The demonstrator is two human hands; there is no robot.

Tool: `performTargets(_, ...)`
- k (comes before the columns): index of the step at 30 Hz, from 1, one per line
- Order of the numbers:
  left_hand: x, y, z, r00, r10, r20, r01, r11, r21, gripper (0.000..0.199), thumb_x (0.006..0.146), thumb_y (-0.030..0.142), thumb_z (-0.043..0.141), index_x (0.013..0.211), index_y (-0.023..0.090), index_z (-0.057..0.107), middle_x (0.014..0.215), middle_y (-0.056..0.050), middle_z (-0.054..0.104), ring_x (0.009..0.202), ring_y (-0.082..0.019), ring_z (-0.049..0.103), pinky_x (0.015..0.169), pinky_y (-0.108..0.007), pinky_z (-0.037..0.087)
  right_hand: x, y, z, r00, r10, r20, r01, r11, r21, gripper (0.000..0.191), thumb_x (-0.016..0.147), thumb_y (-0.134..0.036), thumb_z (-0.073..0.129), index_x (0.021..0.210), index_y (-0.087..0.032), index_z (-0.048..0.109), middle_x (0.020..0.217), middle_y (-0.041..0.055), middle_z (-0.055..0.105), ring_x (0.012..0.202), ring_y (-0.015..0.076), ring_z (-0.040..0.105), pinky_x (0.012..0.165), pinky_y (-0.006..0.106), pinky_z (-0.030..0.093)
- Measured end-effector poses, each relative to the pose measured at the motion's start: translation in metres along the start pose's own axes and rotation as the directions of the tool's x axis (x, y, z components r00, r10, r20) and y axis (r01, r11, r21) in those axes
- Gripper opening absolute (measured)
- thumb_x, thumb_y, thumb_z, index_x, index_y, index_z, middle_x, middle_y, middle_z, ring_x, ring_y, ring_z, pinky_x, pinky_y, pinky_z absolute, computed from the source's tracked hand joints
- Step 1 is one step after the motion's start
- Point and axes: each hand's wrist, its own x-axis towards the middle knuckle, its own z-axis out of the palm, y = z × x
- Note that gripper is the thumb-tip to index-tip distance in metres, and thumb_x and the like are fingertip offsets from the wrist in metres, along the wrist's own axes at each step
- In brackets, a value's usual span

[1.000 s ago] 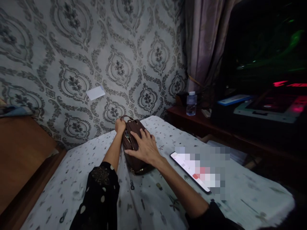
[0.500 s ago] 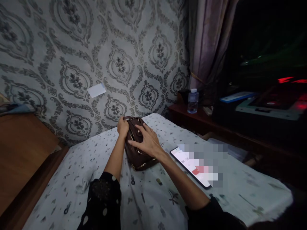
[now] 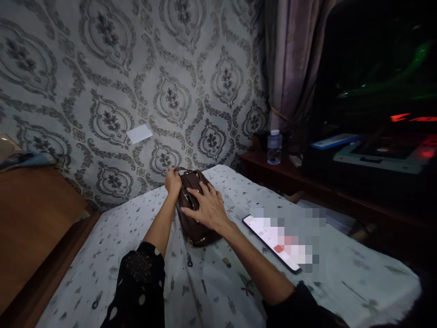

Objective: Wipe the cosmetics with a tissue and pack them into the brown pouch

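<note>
A brown handbag [image 3: 190,226] with gold-coloured zips lies on the cloth-covered surface in the middle of the view. My left hand [image 3: 173,182] is closed around its far left edge, near the handle; the fingertips are partly hidden. Across the top of the bag rests my right hand [image 3: 210,208], fingers spread, thumb pointing left beside a zip. The right hand covers part of the front pocket.
A phone [image 3: 269,243] with a lit screen, partly blurred out, lies right of the bag on the patterned cloth [image 3: 136,255]. A water bottle [image 3: 274,148] stands on a dark red table [image 3: 254,159]. A wooden board [image 3: 37,205] borders the left side.
The right hand has shifted slightly over the bag, its thumb lower along the zip. The left hand keeps its hold. The camera view has tilted a little.
</note>
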Motion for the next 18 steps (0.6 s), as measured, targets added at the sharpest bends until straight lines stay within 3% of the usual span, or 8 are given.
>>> performTargets(4,0.002,0.001,-0.005,1.0,0.01,-0.028,-0.01,1.0,0.021,0.028,0.089,0.017,0.042,0.099,0.018,0.068,0.098,-0.011,0.073,0.1,-0.027,0.065,0.084,-0.034,0.046,-0.001,-0.001,0.0,1.0,0.001,-0.009,-0.001,1.0,0.007,0.072,0.077,-0.066,0.064,0.141,-0.035,0.051,0.157,0.0103,0.034,0.144,0.0398,0.025,0.111,0.058,0.024)
performTargets(11,-0.004,0.007,-0.013,0.994,0.112,0.006,-0.112,0.992,0.049,0.029,0.092,0.025,0.039,0.104,0.02,0.065,0.088,-0.005,0.072,0.091,-0.022,0.066,0.083,-0.03,0.046,-0.003,0.0,-0.001,1.0,-0.011,-0.027,0.012,1.0,0.021,0.072,0.077,-0.068,0.064,0.14,-0.036,0.052,0.157,0.0109,0.035,0.144,0.0399,0.027,0.111,0.058,0.025)
performTargets(18,0.016,0.02,-0.002,0.983,0.137,0.12,-0.154,0.978,0.142,0.027,0.078,0.023,0.061,0.104,0.023,0.069,0.099,-0.007,0.073,0.1,-0.026,0.065,0.083,-0.032,0.045,-0.003,0.003,0.001,0.999,-0.04,-0.032,0.041,0.999,0.019,0.074,0.076,-0.069,0.064,0.14,-0.035,0.052,0.157,0.0108,0.035,0.143,0.0387,0.028,0.111,0.057,0.026)
